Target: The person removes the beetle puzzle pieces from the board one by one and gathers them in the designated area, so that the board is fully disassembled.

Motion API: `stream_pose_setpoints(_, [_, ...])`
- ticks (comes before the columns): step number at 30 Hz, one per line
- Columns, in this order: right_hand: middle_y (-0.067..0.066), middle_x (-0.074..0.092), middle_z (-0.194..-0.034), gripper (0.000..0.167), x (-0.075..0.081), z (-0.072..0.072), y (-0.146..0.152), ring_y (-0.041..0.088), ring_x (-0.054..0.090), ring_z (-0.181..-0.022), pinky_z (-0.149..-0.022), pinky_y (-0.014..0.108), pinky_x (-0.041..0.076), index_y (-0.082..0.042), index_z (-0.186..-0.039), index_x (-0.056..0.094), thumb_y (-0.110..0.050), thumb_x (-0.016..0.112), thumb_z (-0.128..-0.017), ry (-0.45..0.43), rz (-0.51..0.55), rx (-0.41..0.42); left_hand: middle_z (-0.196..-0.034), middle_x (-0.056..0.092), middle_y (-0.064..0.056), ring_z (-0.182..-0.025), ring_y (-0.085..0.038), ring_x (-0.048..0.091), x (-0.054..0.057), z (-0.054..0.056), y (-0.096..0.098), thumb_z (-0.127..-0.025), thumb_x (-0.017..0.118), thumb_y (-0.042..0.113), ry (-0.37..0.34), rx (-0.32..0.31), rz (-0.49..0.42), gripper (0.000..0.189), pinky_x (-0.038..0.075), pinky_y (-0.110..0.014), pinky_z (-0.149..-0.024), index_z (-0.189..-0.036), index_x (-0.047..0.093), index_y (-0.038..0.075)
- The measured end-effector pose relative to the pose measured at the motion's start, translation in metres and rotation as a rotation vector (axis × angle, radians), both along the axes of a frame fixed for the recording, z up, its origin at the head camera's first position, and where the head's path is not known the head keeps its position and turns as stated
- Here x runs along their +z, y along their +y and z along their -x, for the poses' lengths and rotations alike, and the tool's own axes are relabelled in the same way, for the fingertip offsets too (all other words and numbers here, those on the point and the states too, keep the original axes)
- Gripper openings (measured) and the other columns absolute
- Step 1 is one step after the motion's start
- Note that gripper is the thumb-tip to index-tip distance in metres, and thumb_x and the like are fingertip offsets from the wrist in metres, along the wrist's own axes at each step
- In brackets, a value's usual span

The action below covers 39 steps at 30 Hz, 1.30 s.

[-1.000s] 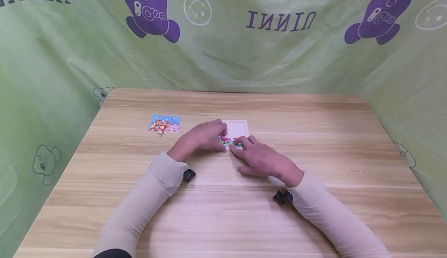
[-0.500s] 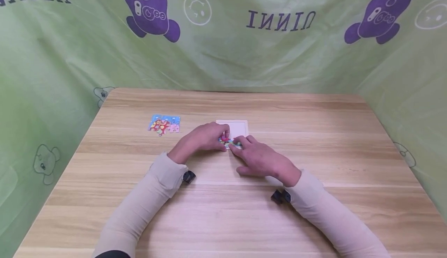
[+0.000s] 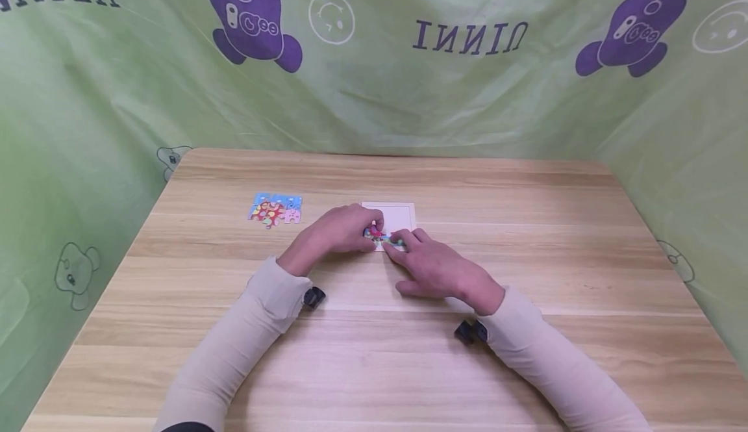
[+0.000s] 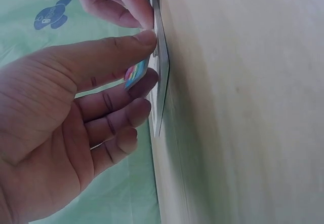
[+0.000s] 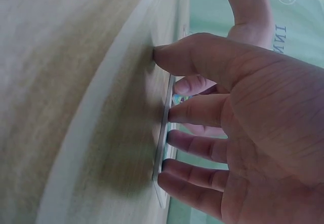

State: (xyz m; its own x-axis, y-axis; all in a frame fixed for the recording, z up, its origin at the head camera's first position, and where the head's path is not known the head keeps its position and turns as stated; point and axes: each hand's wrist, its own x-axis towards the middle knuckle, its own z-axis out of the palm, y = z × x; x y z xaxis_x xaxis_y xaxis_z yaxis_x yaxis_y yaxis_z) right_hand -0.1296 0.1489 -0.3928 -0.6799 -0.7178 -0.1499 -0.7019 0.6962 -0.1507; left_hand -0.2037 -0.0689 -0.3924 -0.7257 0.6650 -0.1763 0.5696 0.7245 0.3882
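A white puzzle tray [image 3: 398, 216] with a raised border lies flat at mid-table. My left hand [image 3: 341, 229] is over its left side, with thumb and forefinger pinching a colourful jigsaw piece [image 4: 135, 75] that stands tilted above the tray. Across the tray's near right part, the fingertips of my right hand [image 3: 441, 268] press on a strip of puzzle pieces [image 3: 398, 242], partly covered by those fingers. In the right wrist view the right fingers stay fairly straight, and the thumb [image 5: 174, 57] touches the tabletop beside the tray.
Left of the tray lies a joined block of jigsaw pieces [image 3: 269, 213] in blue, red and pink. The wooden table [image 3: 374, 367] reaches back to a green printed curtain [image 3: 374, 94]. Small black cameras [image 3: 314, 297] sit at both wrists.
The left fingers have shifted slightly toward the near edge, and the piece they hold has tipped up from the tray. My right hand has stayed almost in place on the strip.
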Motion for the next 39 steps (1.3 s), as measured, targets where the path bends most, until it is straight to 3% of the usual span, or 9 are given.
stream_pose_setpoints(11, [0.021,0.042,-0.149,0.072,0.000,-0.001,-0.001,0.039,0.045,-0.127,-0.095,0.047,0.051,-0.003,-0.154,0.045,-0.033,0.071,-0.094,0.000,0.011,0.003,-0.101,0.059,0.001,-0.090,-0.019,0.057,0.002,-0.003,-0.007,-0.090,0.080,0.025,0.045,0.024,-0.004,0.025,0.049,-0.037,-0.081,-0.108,0.066,0.015])
stream_pose_setpoints(19, [0.021,0.042,-0.149,0.070,-0.001,-0.001,0.000,0.039,0.045,-0.127,-0.097,0.047,0.050,-0.003,-0.153,0.046,-0.032,0.070,-0.094,0.001,0.013,0.000,-0.102,0.057,0.000,-0.085,-0.018,0.056,0.003,-0.003,-0.017,-0.091,0.078,0.026,0.083,0.026,-0.008,0.027,0.049,-0.036,-0.076,-0.113,0.067,0.014])
stream_pose_setpoints(31, [0.020,0.041,-0.150,0.072,0.000,-0.001,0.000,0.039,0.044,-0.126,-0.096,0.047,0.051,-0.004,-0.155,0.044,-0.033,0.070,-0.094,-0.019,0.015,-0.016,-0.110,0.056,0.001,-0.084,-0.019,0.056,0.005,-0.004,-0.039,-0.091,0.077,0.026,0.077,0.083,-0.028,0.033,0.049,-0.035,-0.075,-0.121,0.069,0.015])
stream_pose_setpoints(39, [0.020,0.040,-0.150,0.072,-0.001,-0.001,0.000,0.040,0.043,-0.127,-0.097,0.048,0.050,-0.004,-0.155,0.044,-0.031,0.070,-0.094,-0.026,0.019,-0.019,-0.116,0.059,-0.001,-0.096,-0.020,0.059,0.007,-0.005,-0.055,-0.092,0.078,0.026,0.086,0.094,-0.041,0.034,0.051,-0.040,-0.089,-0.121,0.070,0.011])
